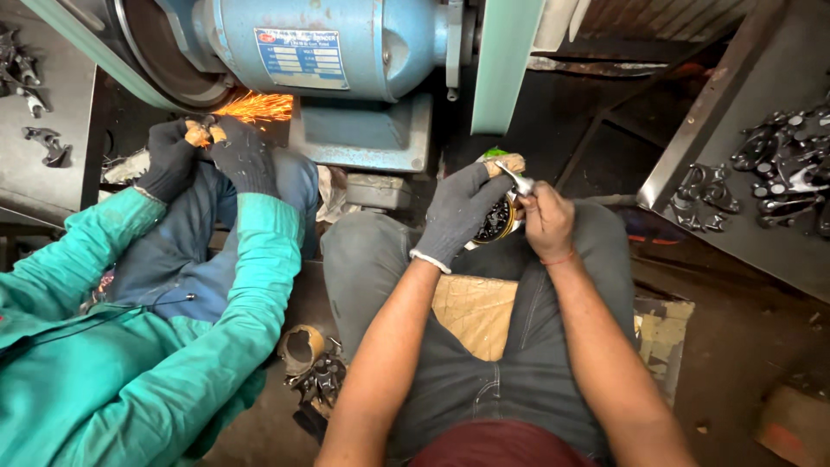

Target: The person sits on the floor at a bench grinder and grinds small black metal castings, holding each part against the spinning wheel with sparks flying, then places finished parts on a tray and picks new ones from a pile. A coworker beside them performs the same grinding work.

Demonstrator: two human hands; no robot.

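Beneath grinder (320,43), hand-hidden round tin (495,223).

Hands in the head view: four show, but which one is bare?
The right hand, pinching a small shiny metal part. The left hand wears a grey glove, and the co-worker's two hands at the grinder are both gloved.

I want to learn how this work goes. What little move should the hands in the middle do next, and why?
Probably drop the small shiny metal piece into the round tin. The bare right hand pinches it just above the tin, which the gloved left hand steadies, and the tin already holds dark pieces.
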